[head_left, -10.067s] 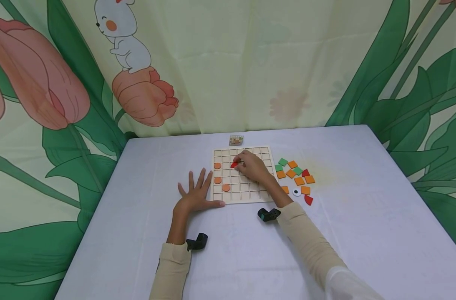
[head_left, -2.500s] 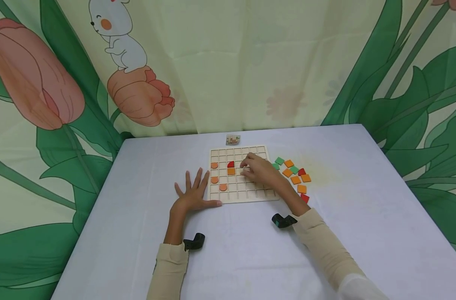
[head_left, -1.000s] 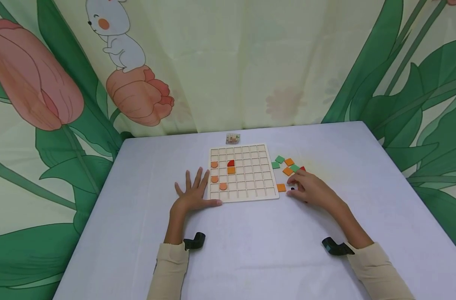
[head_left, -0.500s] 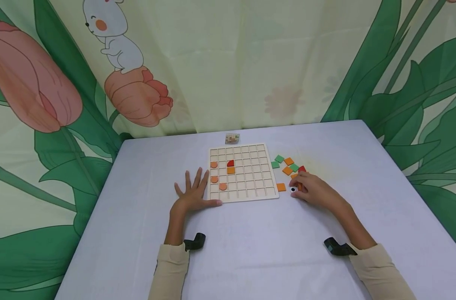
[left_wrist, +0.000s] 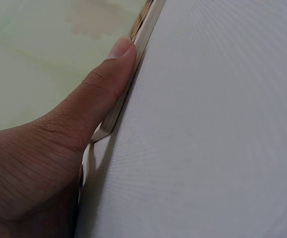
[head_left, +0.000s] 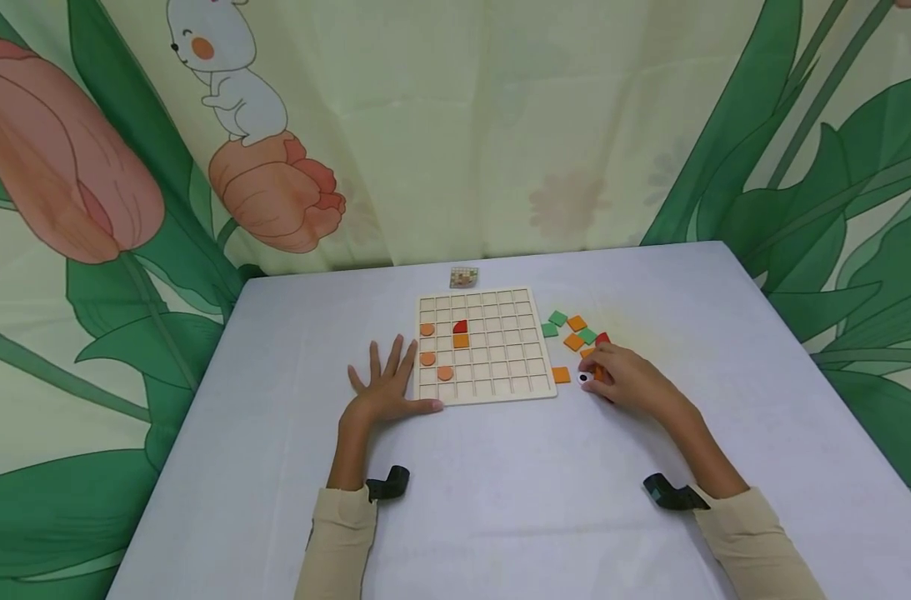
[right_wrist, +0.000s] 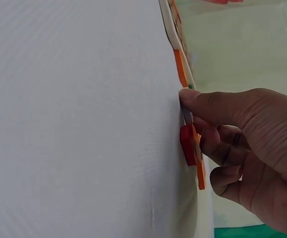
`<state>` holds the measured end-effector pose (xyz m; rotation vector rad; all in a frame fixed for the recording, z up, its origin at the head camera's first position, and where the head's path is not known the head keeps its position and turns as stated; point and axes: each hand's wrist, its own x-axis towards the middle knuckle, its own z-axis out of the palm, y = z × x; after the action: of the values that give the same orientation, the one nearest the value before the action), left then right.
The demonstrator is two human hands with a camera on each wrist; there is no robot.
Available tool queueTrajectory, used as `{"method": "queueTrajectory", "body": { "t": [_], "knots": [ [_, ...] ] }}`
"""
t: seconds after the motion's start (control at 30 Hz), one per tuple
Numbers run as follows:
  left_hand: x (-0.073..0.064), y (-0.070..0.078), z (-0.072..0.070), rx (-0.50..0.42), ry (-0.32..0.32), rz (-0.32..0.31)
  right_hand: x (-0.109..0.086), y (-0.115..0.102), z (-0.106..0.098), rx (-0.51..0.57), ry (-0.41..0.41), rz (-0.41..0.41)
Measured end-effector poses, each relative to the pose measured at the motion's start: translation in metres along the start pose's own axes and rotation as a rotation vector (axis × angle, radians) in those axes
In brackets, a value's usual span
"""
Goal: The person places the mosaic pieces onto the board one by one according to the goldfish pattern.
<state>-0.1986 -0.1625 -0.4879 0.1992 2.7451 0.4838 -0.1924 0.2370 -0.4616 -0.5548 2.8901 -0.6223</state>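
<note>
Pale curtain (head_left: 440,125) with tulips (head_left: 87,158) and cartoon animal (head_left: 252,108) behind white-clothed table (head_left: 515,500).

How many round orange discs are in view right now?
3, all on the gridded board: a farther disc and a nearer disc in its leftmost column, and a third disc one column right, closer to the near edge. Others under the right hand would be hidden.

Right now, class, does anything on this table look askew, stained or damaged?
A faint yellowish patch shows on the white tablecloth, just right of the loose tiles. It looks odd against otherwise plain cloth; possibly a stain. I see nothing plainly damaged.
</note>
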Motion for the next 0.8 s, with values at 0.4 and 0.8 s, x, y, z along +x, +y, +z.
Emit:
{"method": "queueTrajectory", "body": {
  "t": [0.4, 0.8],
  "knots": [
    [-0.001, 0.001, 0.000, -0.003, 0.004, -0.004, 0.004, 0.002, -0.001, -0.010, -0.012, -0.024],
    [0.001, 0.000, 0.000, 0.002, 0.006, -0.004, 0.018, -0.009, -0.006, -0.009, 0.000, -0.018]
  ]
}}
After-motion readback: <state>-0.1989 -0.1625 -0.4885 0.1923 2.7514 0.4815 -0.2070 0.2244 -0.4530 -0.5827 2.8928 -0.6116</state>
